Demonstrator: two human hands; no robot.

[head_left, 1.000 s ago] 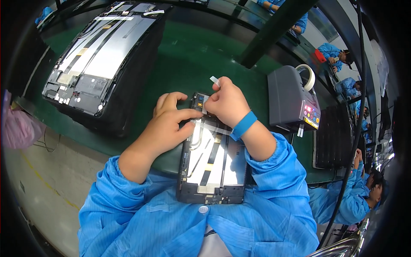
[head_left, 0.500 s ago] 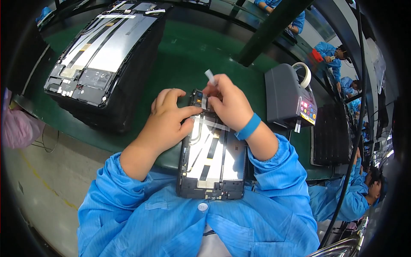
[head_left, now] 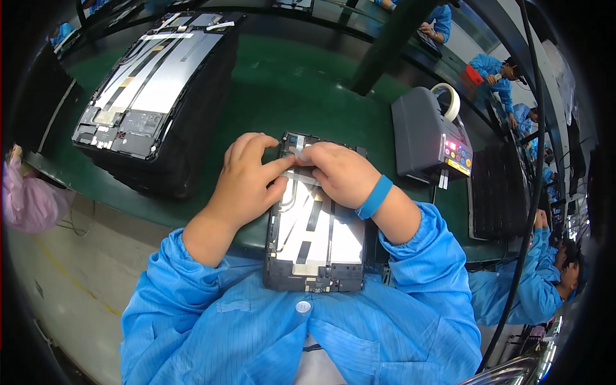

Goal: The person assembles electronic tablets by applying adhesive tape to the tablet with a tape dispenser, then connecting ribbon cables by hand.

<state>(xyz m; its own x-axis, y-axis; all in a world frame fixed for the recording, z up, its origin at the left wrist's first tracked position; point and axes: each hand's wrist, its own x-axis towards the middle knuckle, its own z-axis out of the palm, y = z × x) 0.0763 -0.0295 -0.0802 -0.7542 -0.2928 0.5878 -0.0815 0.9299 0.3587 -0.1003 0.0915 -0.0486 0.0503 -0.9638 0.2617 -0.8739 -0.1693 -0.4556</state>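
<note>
Opened tablet, internals up, at near edge of bench, lower end close against jacket, probably for bracing. Left hand: grip wide, index and thumb on tablet, likely steadying it. Right hand: fingertips bunched at pale strip; can't tell if grip pinches it. Tape dispenser near, likely for reach.

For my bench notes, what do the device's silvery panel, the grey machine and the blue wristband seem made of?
Silvery panel: probably smooth metal or film, by its bright glare.
Grey machine: likely matte moulded plastic, given its rounded edges.
Blue wristband: evenly coloured, perhaps matte rubber or fabric; texture unclear.
</note>
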